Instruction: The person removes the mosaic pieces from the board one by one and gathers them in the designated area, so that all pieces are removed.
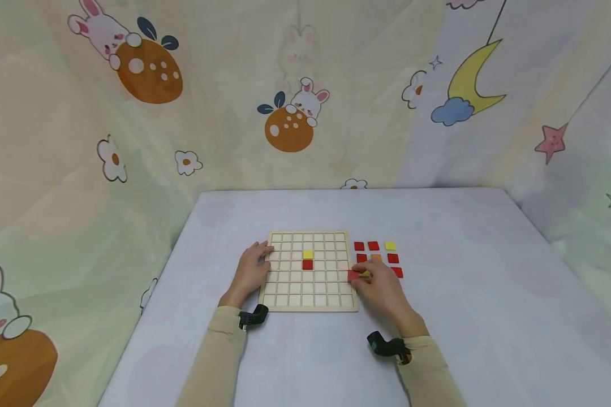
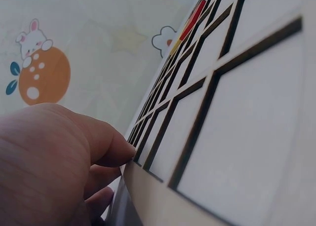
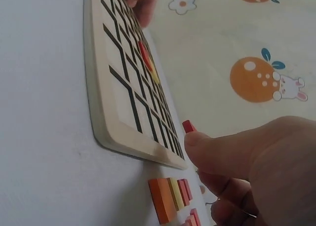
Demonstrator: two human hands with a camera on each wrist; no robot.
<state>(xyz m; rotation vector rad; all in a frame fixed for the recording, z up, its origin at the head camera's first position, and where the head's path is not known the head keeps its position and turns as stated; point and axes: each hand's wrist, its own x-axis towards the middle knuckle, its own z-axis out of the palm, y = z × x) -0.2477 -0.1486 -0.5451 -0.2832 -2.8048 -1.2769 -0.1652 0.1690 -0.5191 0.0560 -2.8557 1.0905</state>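
A pale wooden grid board [image 1: 285,287] lies flat on the table; one yellow tile [image 1: 308,254] and one red tile [image 1: 308,264] sit in adjoining cells near its middle. My left hand [image 1: 252,268] holds the board's left edge; in the left wrist view the thumb [image 2: 111,144] touches the rim, with other fingertips lower down. Between thumb and fingertips, my right hand [image 1: 382,285] pinches a red square tile [image 1: 353,275] above the board's right edge. The right wrist view shows that pinched tile's [image 3: 188,126] narrow end beyond the thumb.
Right of the board lie several loose tiles: red ones [image 1: 373,246], a yellow one [image 1: 390,246] and an orange one [image 1: 376,258]. Another yellow tile [image 1: 364,274] is partly hidden by my right hand. A patterned cloth wall stands behind the white table [image 1: 305,362].
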